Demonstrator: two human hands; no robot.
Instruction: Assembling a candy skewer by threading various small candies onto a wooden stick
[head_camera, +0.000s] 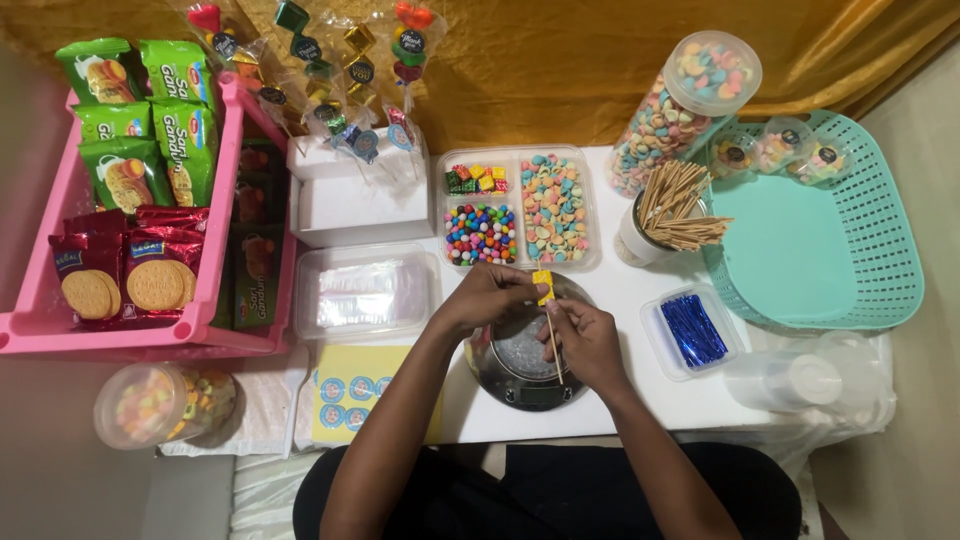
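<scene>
My left hand (487, 297) pinches a small yellow candy cube (543, 283) at the top of a thin wooden skewer (552, 345). My right hand (587, 340) grips the skewer's shaft lower down, holding it upright over a round metal kitchen scale (515, 365). Just beyond the hands lies a clear divided tray (520, 207) with wrapped cubes, coloured balls and pastel candies.
A pink rack (60, 330) of biscuit packets stands at left. White foam block (355, 190) holds finished candy skewers. A cup of skewers (670, 215), candy jar (685, 110), teal basket (850, 250), box of blue twist ties (692, 330), sticker sheet (350, 390) and clear lidded containers surround the scale.
</scene>
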